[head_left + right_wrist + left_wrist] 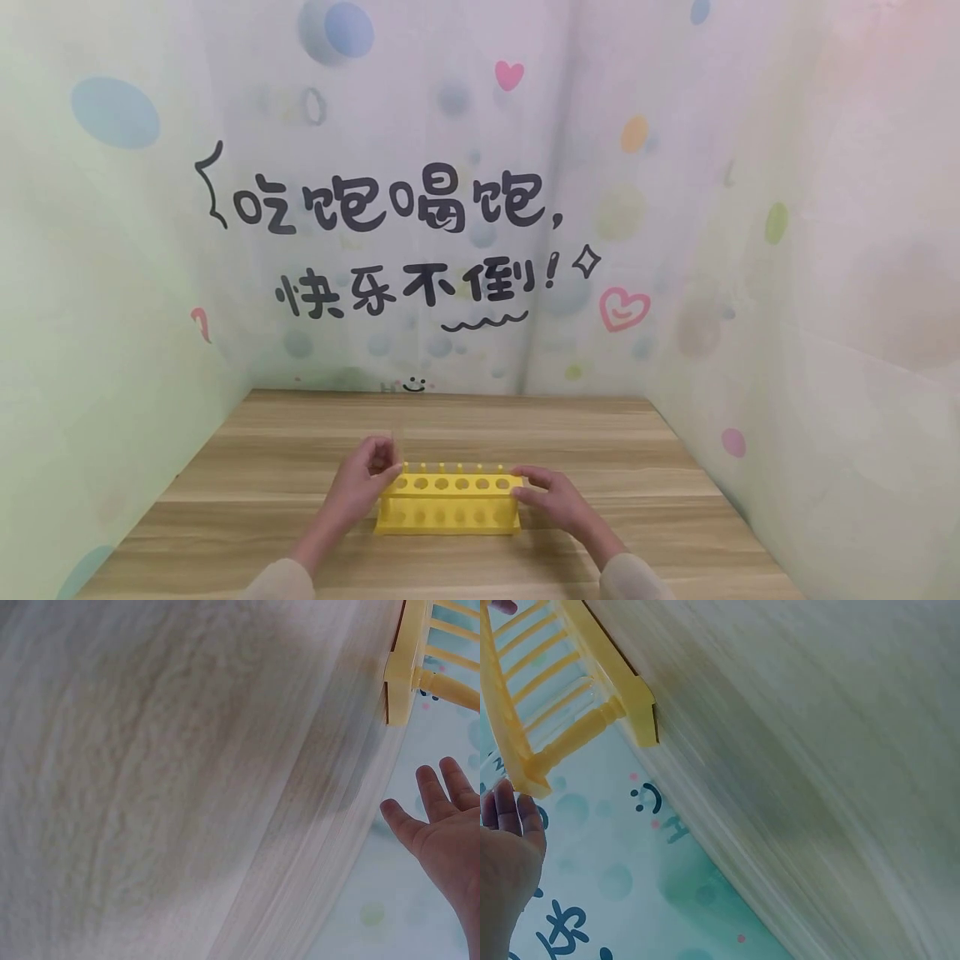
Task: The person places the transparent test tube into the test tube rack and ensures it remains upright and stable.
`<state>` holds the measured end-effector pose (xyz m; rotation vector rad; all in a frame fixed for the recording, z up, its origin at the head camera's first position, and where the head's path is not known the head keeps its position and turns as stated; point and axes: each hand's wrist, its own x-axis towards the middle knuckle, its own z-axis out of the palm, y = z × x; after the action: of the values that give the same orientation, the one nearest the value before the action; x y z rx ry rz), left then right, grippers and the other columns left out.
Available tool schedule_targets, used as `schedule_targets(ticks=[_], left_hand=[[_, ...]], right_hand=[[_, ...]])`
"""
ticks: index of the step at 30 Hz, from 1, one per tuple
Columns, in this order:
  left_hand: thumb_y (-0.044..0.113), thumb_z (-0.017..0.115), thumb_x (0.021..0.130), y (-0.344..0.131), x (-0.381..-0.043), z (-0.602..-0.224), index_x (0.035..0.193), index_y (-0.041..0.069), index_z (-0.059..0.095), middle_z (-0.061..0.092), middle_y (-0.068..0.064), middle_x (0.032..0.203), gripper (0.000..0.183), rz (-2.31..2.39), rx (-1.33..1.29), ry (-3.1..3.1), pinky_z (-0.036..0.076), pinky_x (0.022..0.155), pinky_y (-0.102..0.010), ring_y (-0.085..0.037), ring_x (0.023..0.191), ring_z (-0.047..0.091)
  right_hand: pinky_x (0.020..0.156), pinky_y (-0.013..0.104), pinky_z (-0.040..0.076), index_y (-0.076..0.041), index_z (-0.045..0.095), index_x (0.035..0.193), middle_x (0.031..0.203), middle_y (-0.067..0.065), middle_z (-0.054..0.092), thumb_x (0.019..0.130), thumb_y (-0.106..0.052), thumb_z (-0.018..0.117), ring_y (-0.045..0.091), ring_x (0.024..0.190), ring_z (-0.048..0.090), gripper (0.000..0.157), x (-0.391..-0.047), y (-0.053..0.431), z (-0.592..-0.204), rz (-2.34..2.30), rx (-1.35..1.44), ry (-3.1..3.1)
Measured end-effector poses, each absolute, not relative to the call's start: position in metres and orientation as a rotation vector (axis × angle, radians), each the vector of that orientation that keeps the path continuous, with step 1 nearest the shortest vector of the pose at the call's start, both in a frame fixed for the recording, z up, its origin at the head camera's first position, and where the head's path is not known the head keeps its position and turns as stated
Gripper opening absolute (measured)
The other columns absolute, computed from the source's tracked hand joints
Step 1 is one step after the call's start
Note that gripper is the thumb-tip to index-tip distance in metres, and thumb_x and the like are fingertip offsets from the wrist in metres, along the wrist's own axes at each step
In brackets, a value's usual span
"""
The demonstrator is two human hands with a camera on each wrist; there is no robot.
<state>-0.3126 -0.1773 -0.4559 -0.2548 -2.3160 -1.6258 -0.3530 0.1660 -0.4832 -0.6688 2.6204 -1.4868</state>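
Note:
A yellow test tube rack [450, 527] stands upright on the wooden table, with a row of round holes in its top shelf and pegs along the back. At its left end, my left hand [367, 471] pinches the upper part of a clear test tube [397, 433], faint against the background. Lower down, the clear tube [574, 705] shows between the rack's shelves in the left wrist view. My right hand [555, 497] grips the right end of the top shelf between thumb and forefinger. Its other fingers [435, 795] spread away from the rack.
The wooden table [637, 467] extends around the rack on all sides. Behind it hangs a pale curtain [450, 358] with printed dots, hearts and dark lettering. Pale side walls [847, 350] border the table at left and right.

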Motion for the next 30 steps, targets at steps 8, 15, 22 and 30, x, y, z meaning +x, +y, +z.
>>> schedule_targets(ticks=[8,15,22,30], left_hand=[[0.004,0.07,0.091,-0.1774,-0.3122,-0.4591,0.114,0.005,0.059,0.061,-0.001,0.096,0.026,-1.567,-0.233,-2.367,0.054,0.085,-0.031,-0.018,0.097,0.061],[0.002,0.07,0.09,-0.1776,-0.3114,-0.4599,0.11,0.006,0.059,0.061,-0.001,0.095,0.023,-1.565,-0.244,-2.361,0.054,0.083,-0.03,-0.018,0.097,0.061],[0.001,0.071,0.09,-0.1789,-0.3109,-0.4609,0.108,0.006,0.058,0.061,-0.001,0.094,0.022,-1.57,-0.24,-2.365,0.054,0.083,-0.029,-0.018,0.097,0.061],[0.0,0.071,0.089,-0.18,-0.3092,-0.4607,0.11,0.009,0.059,0.062,-0.001,0.094,0.025,-1.6,-0.223,-2.362,0.054,0.08,-0.027,-0.019,0.096,0.061]], right_hand=[[0.102,0.064,0.039,-0.01,0.064,0.13,0.14,0.02,0.055,0.096,-0.036,0.066,0.05,0.129,0.046,0.043,-0.3512,0.1656,-0.4807,-1.476,-0.665,2.621],[0.1,0.064,0.041,-0.008,0.064,0.13,0.14,0.025,0.052,0.096,-0.03,0.066,0.052,0.127,0.046,0.04,-0.3505,0.1637,-0.481,-1.479,-0.646,2.633],[0.1,0.064,0.042,-0.007,0.063,0.13,0.14,0.026,0.052,0.096,-0.026,0.066,0.052,0.127,0.046,0.039,-0.3497,0.1623,-0.4826,-1.499,-0.643,2.631],[0.101,0.063,0.041,-0.004,0.062,0.13,0.139,0.025,0.054,0.097,-0.025,0.065,0.052,0.127,0.046,0.039,-0.3449,0.1593,-0.4795,-1.514,-0.67,2.621]])
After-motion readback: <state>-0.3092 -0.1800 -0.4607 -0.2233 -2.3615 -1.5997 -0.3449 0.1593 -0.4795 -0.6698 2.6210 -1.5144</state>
